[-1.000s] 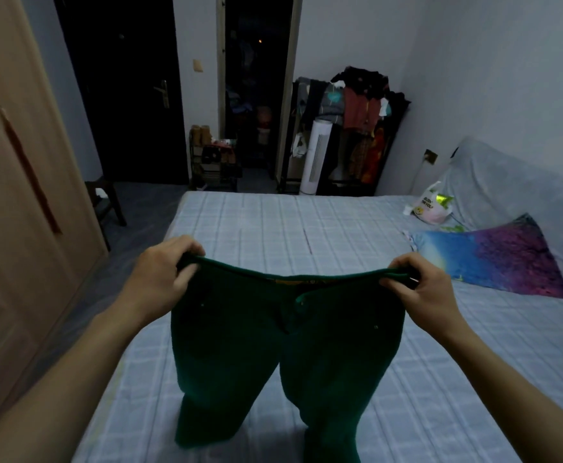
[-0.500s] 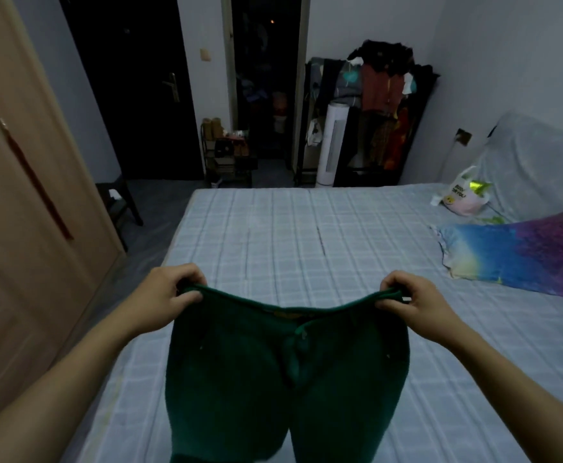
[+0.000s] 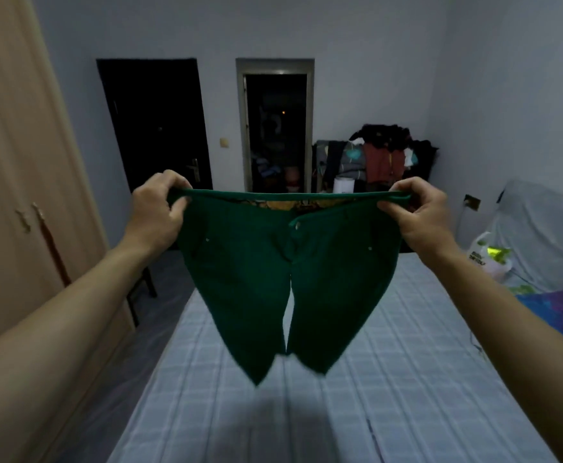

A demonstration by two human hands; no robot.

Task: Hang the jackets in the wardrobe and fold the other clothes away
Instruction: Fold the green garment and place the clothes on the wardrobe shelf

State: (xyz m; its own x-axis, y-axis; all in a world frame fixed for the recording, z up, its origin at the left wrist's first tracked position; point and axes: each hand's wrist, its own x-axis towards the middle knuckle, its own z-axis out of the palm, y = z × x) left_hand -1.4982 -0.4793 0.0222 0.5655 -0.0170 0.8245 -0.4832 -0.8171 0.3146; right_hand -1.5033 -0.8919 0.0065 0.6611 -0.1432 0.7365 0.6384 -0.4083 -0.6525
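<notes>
A pair of dark green trousers (image 3: pixel 256 279) hangs in the air in front of me, front side facing me, waistband stretched level. My left hand (image 3: pixel 156 208) grips the left end of the waistband and my right hand (image 3: pixel 417 212) pinches the right end. Both legs swing forward over the bed (image 3: pixel 390 379), their ends blurred and clear of the sheet. The beige wardrobe (image 3: pixel 16 195) stands at my left with its doors closed.
A clothes rack (image 3: pixel 380 158) piled with garments stands by the far wall beside a white tower fan (image 3: pixel 343 186). A colourful pillow (image 3: pixel 560 315) and a plastic bag (image 3: pixel 487 259) lie on the bed's right side. A dark chair (image 3: pixel 140 289) sits between wardrobe and bed.
Both hands have lifted the trousers from low over the bed up to chest height, and the legs have swung forward off the sheet. My view has tilted upward.
</notes>
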